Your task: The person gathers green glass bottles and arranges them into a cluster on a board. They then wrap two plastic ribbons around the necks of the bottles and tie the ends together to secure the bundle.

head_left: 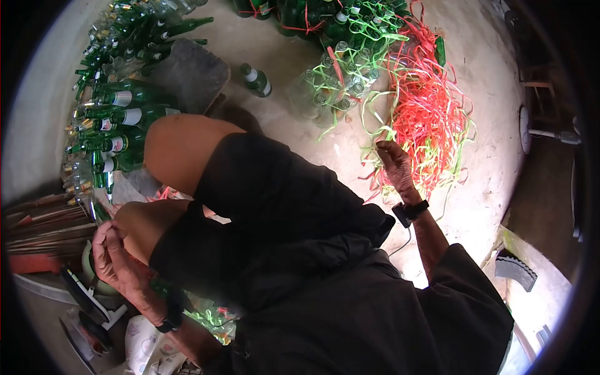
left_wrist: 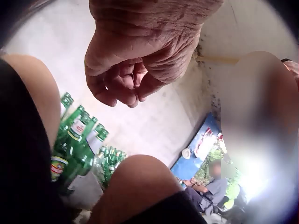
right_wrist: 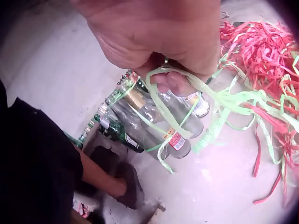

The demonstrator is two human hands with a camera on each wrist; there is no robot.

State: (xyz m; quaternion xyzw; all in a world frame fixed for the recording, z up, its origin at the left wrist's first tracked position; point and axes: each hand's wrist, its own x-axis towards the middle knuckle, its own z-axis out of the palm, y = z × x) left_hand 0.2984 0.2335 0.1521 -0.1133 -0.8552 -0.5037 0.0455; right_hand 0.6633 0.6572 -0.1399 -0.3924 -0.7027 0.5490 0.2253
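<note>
The right hand (head_left: 398, 172) is at the left edge of a heap of red and green plastic strips (head_left: 428, 112). In the right wrist view, a pale green strip (right_wrist: 205, 86) loops around the curled fingers of the right hand (right_wrist: 161, 42) and trails to the heap; the hand grips it. Clear bottles (right_wrist: 187, 121) with green strips across them lie beyond the fingers. Beside the left knee is the left hand (head_left: 122, 265), which holds nothing visible. Its fingers hang loosely curled near the thumb in the left wrist view, where the left hand (left_wrist: 145, 46) is high above the floor.
Many green bottles (head_left: 128, 117) lie stacked at the left. One green bottle (head_left: 255, 80) stands apart beside a dark slab (head_left: 194, 72). Strip-bound clear bottles (head_left: 340, 78) stand at the upper middle. A seated person (left_wrist: 212, 189) is by a blue table (left_wrist: 196, 144).
</note>
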